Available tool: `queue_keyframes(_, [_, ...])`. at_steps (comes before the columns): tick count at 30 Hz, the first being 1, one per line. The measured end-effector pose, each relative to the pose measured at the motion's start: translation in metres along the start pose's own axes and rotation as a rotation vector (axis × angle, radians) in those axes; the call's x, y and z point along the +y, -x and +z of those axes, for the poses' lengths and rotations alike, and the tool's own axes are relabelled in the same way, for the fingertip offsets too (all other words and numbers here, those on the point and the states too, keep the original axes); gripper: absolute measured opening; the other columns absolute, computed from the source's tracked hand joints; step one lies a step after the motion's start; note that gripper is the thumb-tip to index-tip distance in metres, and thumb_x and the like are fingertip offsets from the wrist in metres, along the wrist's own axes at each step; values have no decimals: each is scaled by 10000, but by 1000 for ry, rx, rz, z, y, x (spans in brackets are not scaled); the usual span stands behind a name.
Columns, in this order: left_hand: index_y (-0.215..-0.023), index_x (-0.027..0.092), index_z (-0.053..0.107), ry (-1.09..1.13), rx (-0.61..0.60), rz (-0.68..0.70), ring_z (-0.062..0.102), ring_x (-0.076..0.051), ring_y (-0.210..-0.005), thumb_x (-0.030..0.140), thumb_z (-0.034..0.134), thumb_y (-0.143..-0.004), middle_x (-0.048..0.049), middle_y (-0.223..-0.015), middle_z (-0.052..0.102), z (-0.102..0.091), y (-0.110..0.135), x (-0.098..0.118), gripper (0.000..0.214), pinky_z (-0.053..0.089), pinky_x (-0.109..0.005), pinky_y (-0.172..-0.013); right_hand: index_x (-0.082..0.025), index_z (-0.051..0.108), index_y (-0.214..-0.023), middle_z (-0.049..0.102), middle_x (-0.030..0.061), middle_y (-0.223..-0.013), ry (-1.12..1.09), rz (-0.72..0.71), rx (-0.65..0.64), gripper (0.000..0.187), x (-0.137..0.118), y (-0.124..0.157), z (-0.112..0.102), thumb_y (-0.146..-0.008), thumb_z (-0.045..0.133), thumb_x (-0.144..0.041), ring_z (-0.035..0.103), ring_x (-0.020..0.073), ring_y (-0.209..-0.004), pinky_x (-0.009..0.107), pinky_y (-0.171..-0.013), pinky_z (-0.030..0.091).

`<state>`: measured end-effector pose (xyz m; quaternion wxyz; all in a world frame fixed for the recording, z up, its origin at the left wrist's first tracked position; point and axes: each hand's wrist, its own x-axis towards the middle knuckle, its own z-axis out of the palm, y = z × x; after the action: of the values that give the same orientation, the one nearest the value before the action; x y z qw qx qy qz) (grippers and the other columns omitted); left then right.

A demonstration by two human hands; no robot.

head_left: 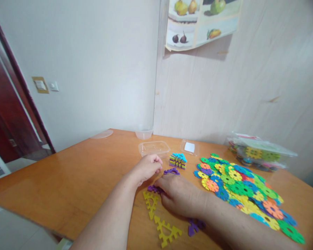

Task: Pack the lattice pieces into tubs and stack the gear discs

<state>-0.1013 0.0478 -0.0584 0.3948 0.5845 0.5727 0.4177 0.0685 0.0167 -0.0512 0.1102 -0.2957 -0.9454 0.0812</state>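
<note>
Watching through the head view, I judge the step in hand to be handling notched purple flat plastic pieces point(153, 189) on the brown tabletop point(94, 180). One lies by the fingertips of the right hand point(182, 194); I cannot tell whether they pinch it. The left hand point(149, 168) is loosely curled near the layered stack of cyan, yellow and purple notched plastic pieces point(177, 161); its grip is unclear too. Two notched yellow plastic triangles point(168, 231) lie nearer me. The next move calls for careful fingertip control among thin edges. I can read no brand, label or writing.
</note>
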Motion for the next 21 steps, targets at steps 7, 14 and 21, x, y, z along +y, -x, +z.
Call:
queue_keyframes(7, [-755,170,612,137,-83,31,519,-113,-563,193,556,-701,27,-623,588,0,5,9,81,385,-217,-558,-197,605,-964,700,44,-879,-163,108,176,223,8,-6,-6,-827,464,-93,627,158,-804,230,-687,402])
queue_keyframes(14, [-741,148,644,220,-123,137,516,-112,-655,389,659,-796,-1,-691,601,-3,9,18,248,391,-217,-627,-205,542,-1002,679,18,-849,-391,206,395,178,27,-9,-18,-845,487,-141,617,146,-752,240,-663,434])
queue_keyframes(21, [-787,140,689,308,-226,66,604,-149,-750,285,733,-712,-41,-790,694,2,11,19,169,441,-256,-710,-202,547,-1037,671,43,-936,-292,271,505,210,41,-12,-17,-827,554,-207,624,165,-826,274,-721,464])
